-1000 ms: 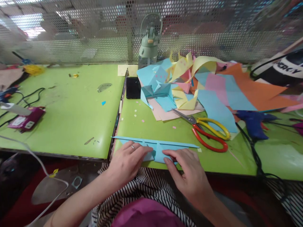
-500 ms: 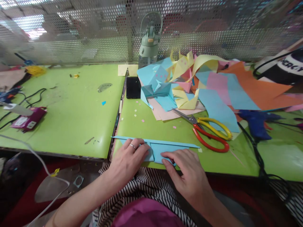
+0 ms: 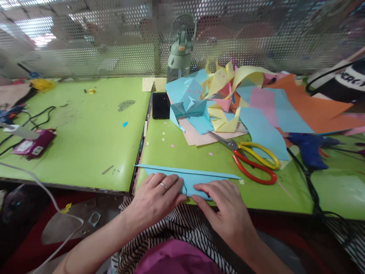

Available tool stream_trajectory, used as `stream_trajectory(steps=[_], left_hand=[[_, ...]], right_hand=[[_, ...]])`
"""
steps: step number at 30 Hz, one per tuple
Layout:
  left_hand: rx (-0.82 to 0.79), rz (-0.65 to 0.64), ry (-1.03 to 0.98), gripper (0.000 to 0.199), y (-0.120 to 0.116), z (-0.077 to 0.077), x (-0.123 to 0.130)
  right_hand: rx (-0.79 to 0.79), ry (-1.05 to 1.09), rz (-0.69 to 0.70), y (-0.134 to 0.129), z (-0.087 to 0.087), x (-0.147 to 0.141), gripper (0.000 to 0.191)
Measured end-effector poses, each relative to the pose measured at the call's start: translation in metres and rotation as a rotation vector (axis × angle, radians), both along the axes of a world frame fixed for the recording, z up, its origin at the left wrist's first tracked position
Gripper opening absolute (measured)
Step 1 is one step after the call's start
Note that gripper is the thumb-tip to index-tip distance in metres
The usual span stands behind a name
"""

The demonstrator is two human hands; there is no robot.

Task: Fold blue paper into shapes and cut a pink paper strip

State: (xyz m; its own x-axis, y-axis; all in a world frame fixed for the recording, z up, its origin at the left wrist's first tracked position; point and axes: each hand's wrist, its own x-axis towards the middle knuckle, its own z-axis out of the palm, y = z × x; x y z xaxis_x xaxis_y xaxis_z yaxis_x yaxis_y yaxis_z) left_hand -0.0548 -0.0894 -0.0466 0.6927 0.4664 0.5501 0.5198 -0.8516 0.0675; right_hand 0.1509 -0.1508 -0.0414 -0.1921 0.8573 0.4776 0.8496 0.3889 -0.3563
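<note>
A folded blue paper (image 3: 199, 180) lies at the front edge of the green table, a long narrow strip running along its far side. My left hand (image 3: 159, 192) rests over its left part, fingers together and pressed on the paper, a ring on one finger. On the right part, my right hand (image 3: 221, 199) has thumb and forefinger closed on the paper's near edge. Beyond the right hand lie scissors (image 3: 253, 165) with one red and one yellow handle. The paper under both hands is partly hidden.
Coloured papers and folded pieces (image 3: 296, 102) cover the back right. A black phone (image 3: 161, 105) and green bottle (image 3: 179, 57) stand near the mesh divider. A blue glue gun (image 3: 309, 148) with a black cable lies right; a purple device (image 3: 38, 144) is left.
My left hand has shifted slightly down and toward the right, its fingers now closer to the near edge and covering more of the middle fold. The right hand has hardly moved.
</note>
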Motion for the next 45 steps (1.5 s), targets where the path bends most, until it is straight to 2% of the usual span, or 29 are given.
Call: stream_trajectory(steps=[7, 13, 19, 25, 31, 37, 41, 45], left_hand=[[-0.047, 0.037, 0.017, 0.028, 0.001, 0.000, 0.002], [0.002, 0.106, -0.032, 0.023, -0.001, -0.004, 0.000], [-0.057, 0.020, 0.038, 0.028, -0.006, -0.003, -0.006], [0.052, -0.013, -0.001, 0.031, -0.013, 0.005, -0.010], [0.033, -0.065, 0.068, 0.032, -0.012, 0.005, -0.014], [0.095, -0.037, 0.051, 0.028, -0.013, 0.009, -0.003], [0.068, -0.036, 0.066, 0.028, -0.016, 0.010, 0.007], [0.055, -0.047, 0.091, 0.030, -0.016, 0.011, 0.007]], right_hand=[[0.006, -0.062, -0.024, -0.002, -0.002, 0.000, 0.022], [0.041, -0.113, -0.041, -0.002, -0.004, 0.000, 0.025], [0.067, -0.169, -0.049, -0.002, -0.009, 0.000, 0.027], [0.110, -0.199, -0.056, -0.003, -0.007, -0.001, 0.027], [0.135, -0.242, -0.056, -0.003, -0.006, -0.003, 0.028], [0.240, -0.309, -0.096, 0.000, -0.002, 0.002, 0.030], [0.290, -0.401, -0.107, 0.001, 0.003, 0.009, 0.029], [0.220, -0.378, -0.039, 0.001, 0.002, 0.014, 0.029]])
